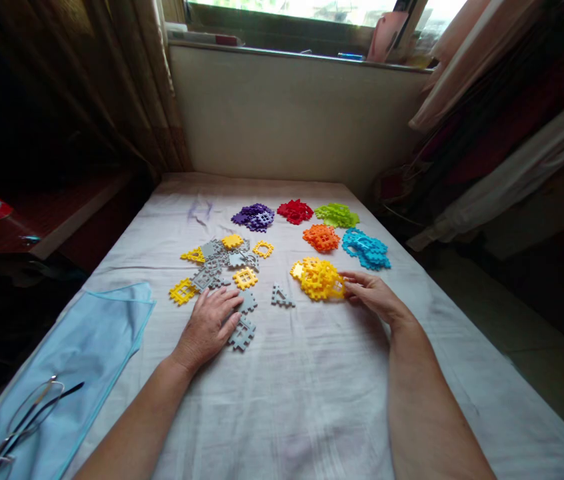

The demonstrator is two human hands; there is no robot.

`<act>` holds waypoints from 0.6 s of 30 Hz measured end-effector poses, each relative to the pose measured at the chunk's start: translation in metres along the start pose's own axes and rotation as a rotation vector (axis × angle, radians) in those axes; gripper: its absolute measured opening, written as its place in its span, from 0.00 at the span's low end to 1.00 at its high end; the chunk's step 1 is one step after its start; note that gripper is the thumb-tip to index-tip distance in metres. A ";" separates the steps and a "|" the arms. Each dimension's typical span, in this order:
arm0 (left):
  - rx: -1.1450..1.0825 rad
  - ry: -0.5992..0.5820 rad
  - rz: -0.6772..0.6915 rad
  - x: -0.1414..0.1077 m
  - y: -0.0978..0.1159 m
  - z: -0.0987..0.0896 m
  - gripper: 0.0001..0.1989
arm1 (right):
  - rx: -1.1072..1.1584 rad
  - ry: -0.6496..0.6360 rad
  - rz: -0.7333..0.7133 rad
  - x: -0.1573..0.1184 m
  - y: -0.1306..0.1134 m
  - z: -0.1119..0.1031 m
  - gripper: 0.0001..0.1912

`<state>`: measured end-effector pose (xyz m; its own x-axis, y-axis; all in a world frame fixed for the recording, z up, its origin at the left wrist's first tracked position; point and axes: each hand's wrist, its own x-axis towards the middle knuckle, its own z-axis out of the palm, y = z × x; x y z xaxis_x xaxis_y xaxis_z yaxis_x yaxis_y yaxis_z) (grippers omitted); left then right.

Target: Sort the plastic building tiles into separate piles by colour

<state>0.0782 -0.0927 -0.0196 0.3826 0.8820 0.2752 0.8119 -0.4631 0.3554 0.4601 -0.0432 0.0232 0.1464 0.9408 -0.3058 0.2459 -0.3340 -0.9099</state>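
My left hand [208,325] lies flat with fingers spread, its fingertips on grey interlocking plastic tiles [247,302]. Just beyond it is a mixed heap of grey tiles [208,277] with several yellow ones, among them a yellow window-shaped tile [245,278]. My right hand [375,295] is at the right side of a pile of yellow tiles [316,277]. Thumb and fingers pinch a yellow tile [337,289] at the pile's edge; the fingers partly hide it. Between the hands a grey triangular tile [281,297] lies alone.
Sorted piles of purple [253,217], red [295,211], lime green [337,215], orange [321,238] and blue tiles [366,249] sit farther back on the white sheet [302,400]. Eyeglasses [32,420] rest on a light blue cloth [107,340] at left. A wall and window stand behind.
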 end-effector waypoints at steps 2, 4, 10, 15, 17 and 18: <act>0.003 0.001 -0.002 0.000 0.000 0.000 0.18 | -0.042 0.010 -0.017 0.002 0.002 0.000 0.23; 0.006 0.010 0.001 0.000 0.000 0.000 0.18 | -0.085 0.036 -0.040 0.005 0.004 -0.002 0.24; -0.003 0.020 0.012 0.000 0.000 0.000 0.18 | -0.293 0.202 -0.134 0.017 0.002 -0.003 0.17; -0.009 0.034 0.016 0.000 -0.001 0.001 0.17 | -0.520 0.186 -0.411 0.025 -0.031 0.045 0.14; -0.012 0.049 0.019 0.000 0.000 0.001 0.17 | -0.658 0.088 -0.486 0.029 -0.049 0.074 0.15; -0.016 0.055 0.022 0.000 0.000 0.001 0.16 | -0.718 0.045 -0.512 0.032 -0.057 0.089 0.17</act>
<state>0.0784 -0.0929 -0.0202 0.3745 0.8658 0.3319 0.7966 -0.4836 0.3626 0.3660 0.0106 0.0404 -0.1133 0.9867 0.1164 0.8320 0.1583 -0.5317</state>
